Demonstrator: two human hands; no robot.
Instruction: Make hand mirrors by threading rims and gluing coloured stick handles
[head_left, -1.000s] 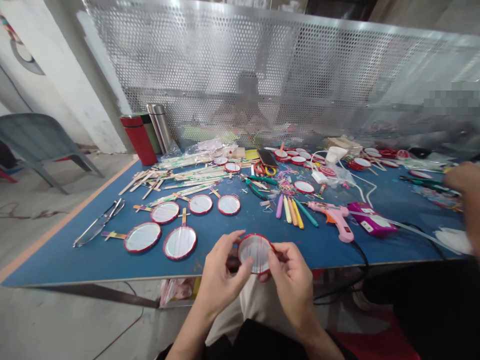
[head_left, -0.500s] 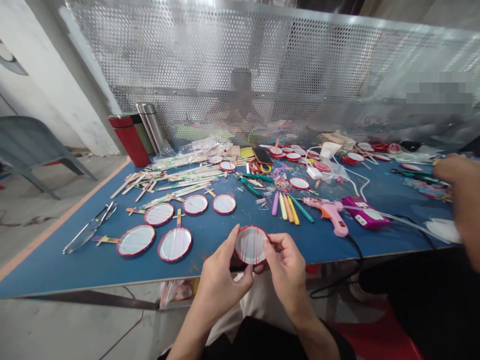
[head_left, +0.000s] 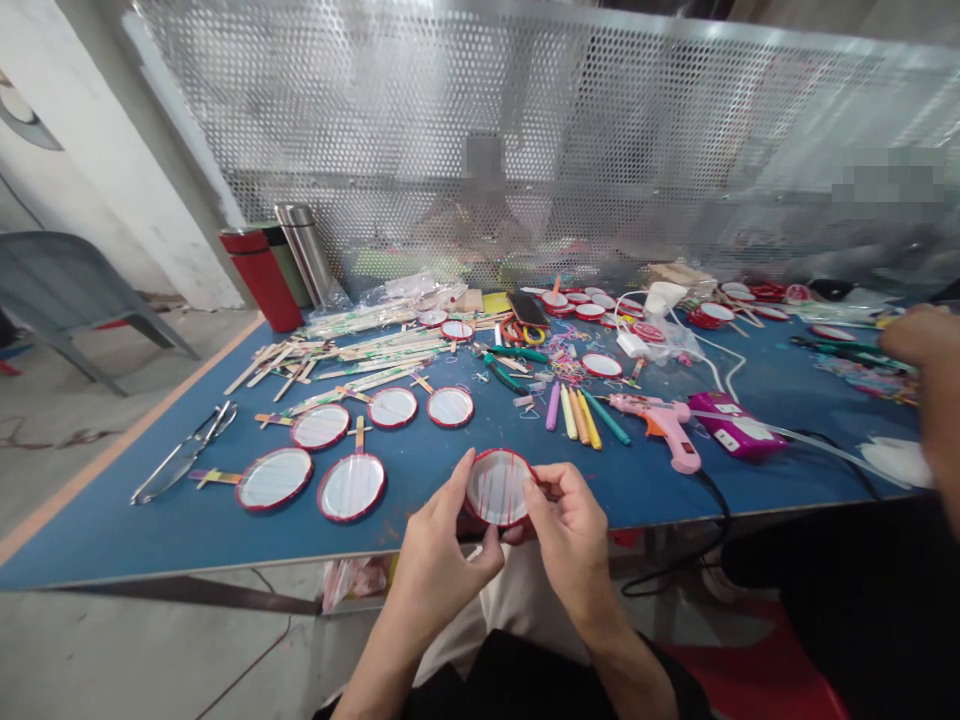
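Note:
Between both hands, at the table's front edge, is a round jar lid (head_left: pixel 498 488) with a red rim and pale inside, crossed by thin red strands. My left hand (head_left: pixel 448 545) grips its left side, thumb low and fingers along the rim. My right hand (head_left: pixel 566 530) pinches the right rim between thumb and fingers. Left of my hands lie several similar lids with wooden sticks attached, among them a near lid (head_left: pixel 351 487) and a larger-looking lid (head_left: pixel 274 478). What lies under the held lid is hidden by it and my fingers.
A pink glue gun (head_left: pixel 660 420) and purple power strip (head_left: pixel 739 428) lie at right, with several crayons (head_left: pixel 574 415) and pliers (head_left: pixel 506 368) nearby. Wooden sticks (head_left: pixel 390 350) are heaped behind. Bottles (head_left: pixel 261 280) stand back left. Another person's hand (head_left: pixel 926 345) is at far right.
Both hands hold the lid nearly as before, with only slight movement. The view has shifted a little; the other person's hand stays at the right edge.

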